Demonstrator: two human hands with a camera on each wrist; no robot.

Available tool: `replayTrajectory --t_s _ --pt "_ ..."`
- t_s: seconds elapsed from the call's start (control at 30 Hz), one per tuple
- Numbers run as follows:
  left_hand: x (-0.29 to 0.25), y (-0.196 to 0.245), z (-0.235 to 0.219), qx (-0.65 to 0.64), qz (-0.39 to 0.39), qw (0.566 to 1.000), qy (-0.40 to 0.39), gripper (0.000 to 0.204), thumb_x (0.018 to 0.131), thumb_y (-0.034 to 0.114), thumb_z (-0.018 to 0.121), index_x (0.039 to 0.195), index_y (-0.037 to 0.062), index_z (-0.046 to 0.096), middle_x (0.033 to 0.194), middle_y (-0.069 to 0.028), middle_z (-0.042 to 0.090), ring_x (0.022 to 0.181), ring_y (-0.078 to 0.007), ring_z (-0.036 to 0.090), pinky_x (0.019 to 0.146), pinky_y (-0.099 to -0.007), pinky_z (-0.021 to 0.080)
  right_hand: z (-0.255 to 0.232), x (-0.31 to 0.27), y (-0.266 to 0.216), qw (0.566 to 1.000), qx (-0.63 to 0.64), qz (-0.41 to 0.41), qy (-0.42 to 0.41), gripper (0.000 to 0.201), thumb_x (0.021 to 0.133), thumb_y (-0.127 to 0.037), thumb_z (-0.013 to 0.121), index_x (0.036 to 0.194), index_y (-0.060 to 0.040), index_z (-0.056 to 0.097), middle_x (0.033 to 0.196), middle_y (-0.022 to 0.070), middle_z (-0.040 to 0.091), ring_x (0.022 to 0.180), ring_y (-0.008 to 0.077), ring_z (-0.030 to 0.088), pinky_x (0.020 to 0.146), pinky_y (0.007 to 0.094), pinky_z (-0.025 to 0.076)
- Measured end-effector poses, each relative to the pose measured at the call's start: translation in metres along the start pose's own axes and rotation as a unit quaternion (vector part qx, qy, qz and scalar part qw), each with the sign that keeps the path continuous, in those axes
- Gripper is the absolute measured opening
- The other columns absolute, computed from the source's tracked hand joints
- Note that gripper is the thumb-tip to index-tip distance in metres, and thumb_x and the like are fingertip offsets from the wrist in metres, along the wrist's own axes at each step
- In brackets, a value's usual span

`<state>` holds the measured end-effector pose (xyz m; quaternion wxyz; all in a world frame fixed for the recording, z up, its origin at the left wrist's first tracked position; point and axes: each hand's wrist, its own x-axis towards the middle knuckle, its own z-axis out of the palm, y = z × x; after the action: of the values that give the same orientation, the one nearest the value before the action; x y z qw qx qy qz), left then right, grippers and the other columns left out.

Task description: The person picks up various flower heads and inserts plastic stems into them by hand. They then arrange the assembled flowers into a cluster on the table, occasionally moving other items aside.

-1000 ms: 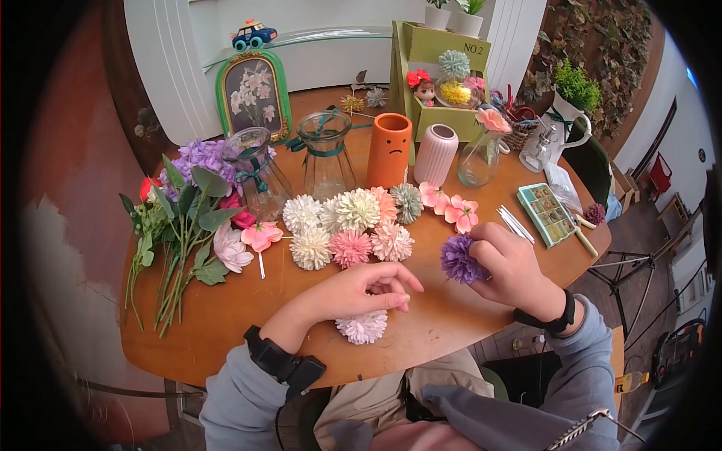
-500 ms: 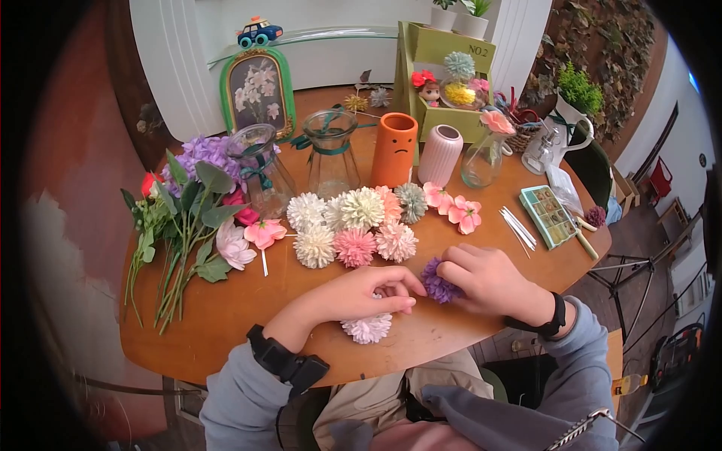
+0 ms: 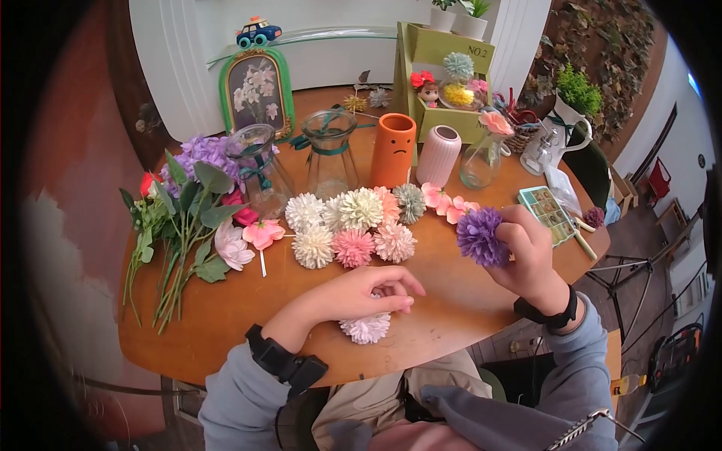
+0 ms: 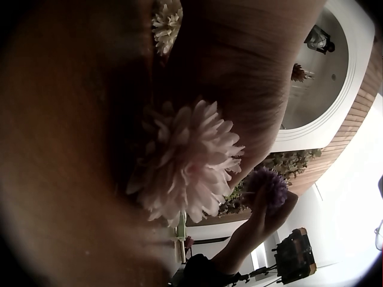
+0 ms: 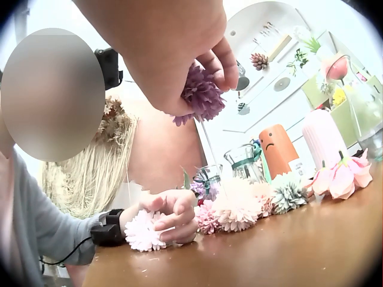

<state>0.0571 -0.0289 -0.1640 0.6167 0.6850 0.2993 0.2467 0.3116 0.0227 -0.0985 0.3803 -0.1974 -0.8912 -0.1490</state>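
Right hand point(image 3: 530, 259) up above the round wooden table point(image 3: 226, 316), fingers curled round a purple pompom flower point(image 3: 480, 235), pinching it just under the head, thin stem hanging down in the right wrist view. Left hand point(image 3: 366, 292) down on the tabletop, fingers bent over a pale pink pompom flower point(image 3: 365, 328) and pinching it near the front edge. Just beyond, a cluster of white and pink flower heads point(image 3: 350, 225), then an orange vase with a frowning face point(image 3: 392, 149).

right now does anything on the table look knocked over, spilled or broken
Nothing stands out. The vases stand upright, the loose flower heads lie grouped on the table, the right hand holds a purple flower, and the left hand rests on a pale pink flower.
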Motion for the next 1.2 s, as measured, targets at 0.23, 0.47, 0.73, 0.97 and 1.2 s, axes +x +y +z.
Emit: replayTrajectory --t_s 0.23,0.47,0.73,0.97,1.2 --pt "-0.005 0.008 -0.008 0.019 0.006 0.999 -0.039 0.044 0.08 0.017 0.069 0.12 0.0047 0.053 0.104 -0.0049 0.06 0.101 -0.0137 0.056 0.089 -0.0282 0.043 0.003 -0.006 0.0 0.991 -0.034 -0.003 -0.126 0.03 0.061 -0.012 0.072 0.079 -0.0083 0.048 0.078 0.0065 0.049 0.067 0.0236 0.055 0.052 0.0347 0.044" --pt "-0.015 0.003 -0.022 0.133 0.032 0.977 -0.163 0.059 0.074 0.022 0.075 0.126 0.0065 0.05 0.12 -0.0081 0.053 0.116 -0.0204 0.047 0.099 -0.0325 0.035 -0.009 -0.002 0.021 0.994 -0.039 0.09 -0.056 0.028 0.063 -0.004 0.069 0.084 -0.0051 0.05 0.085 0.0094 0.053 0.069 0.0283 0.057 0.054 0.0353 0.046" --pt "-0.011 0.001 -0.019 0.072 -0.002 0.997 -0.02 0.044 0.077 0.015 0.072 0.118 0.0055 0.057 0.104 -0.0054 0.06 0.099 -0.0157 0.056 0.088 -0.0291 0.044 -0.017 0.017 0.066 0.984 -0.101 0.111 0.093 0.034 0.058 0.004 0.07 0.083 -0.003 0.048 0.088 0.01 0.05 0.07 0.0282 0.055 0.058 0.0351 0.045" --pt "-0.007 -0.002 -0.02 -0.025 0.037 0.992 0.116 0.033 0.081 0.006 0.065 0.113 0.0021 0.057 0.092 -0.0023 0.059 0.089 -0.0096 0.056 0.082 -0.025 0.045 -0.009 0.042 0.099 0.965 -0.16 0.093 0.185 0.032 0.061 0.0 0.071 0.082 -0.0053 0.047 0.078 0.0082 0.046 0.067 0.0276 0.052 0.057 0.0356 0.042" --pt "-0.008 0.003 -0.019 -0.1 0.091 0.966 0.221 0.026 0.081 0.007 0.065 0.106 0.0025 0.058 0.091 0.0004 0.056 0.085 -0.0069 0.053 0.08 -0.0228 0.043 0.006 0.051 0.116 0.954 -0.217 0.087 0.187 0.031 0.062 -0.002 0.07 0.084 -0.006 0.049 0.079 0.0086 0.048 0.07 0.0296 0.052 0.058 0.0373 0.042"
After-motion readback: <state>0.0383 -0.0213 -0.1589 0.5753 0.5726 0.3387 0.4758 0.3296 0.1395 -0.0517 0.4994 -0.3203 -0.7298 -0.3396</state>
